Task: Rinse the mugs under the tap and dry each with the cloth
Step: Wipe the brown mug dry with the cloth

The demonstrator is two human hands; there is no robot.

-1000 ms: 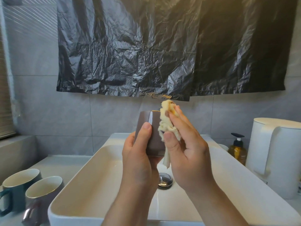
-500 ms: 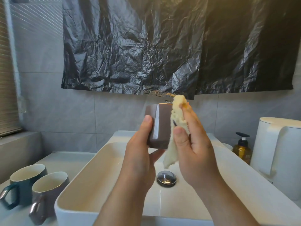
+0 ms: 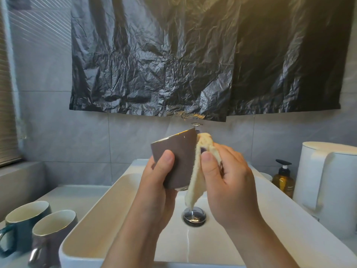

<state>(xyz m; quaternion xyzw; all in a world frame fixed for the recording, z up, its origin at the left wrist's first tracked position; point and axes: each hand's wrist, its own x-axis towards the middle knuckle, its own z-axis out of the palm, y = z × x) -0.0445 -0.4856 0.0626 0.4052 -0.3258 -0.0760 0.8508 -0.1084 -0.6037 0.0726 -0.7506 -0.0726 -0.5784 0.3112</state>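
My left hand (image 3: 154, 182) grips a brown-grey mug (image 3: 178, 155) above the white basin (image 3: 92, 225), thumb on its near side; the mug tilts with its rim up and to the left. My right hand (image 3: 229, 184) pinches a cream cloth (image 3: 197, 176) against the mug's right side, where the handle is hidden under the cloth. The cloth's tail hangs down over the drain (image 3: 194, 216). Only the top of the tap (image 3: 196, 125) shows behind the mug. On the counter at the lower left stand a teal mug (image 3: 23, 223) and a second brown-grey mug (image 3: 52, 233).
A white electric kettle (image 3: 328, 182) stands right of the basin, with an amber soap pump bottle (image 3: 284, 176) beside it. A black plastic sheet (image 3: 193, 55) hangs on the tiled wall. A grey ledge (image 3: 19, 175) and window blind are at the left.
The mug has tilted from nearly upright to leaning left, and both hands have lowered in view. The cloth stays pressed on the mug's right side.
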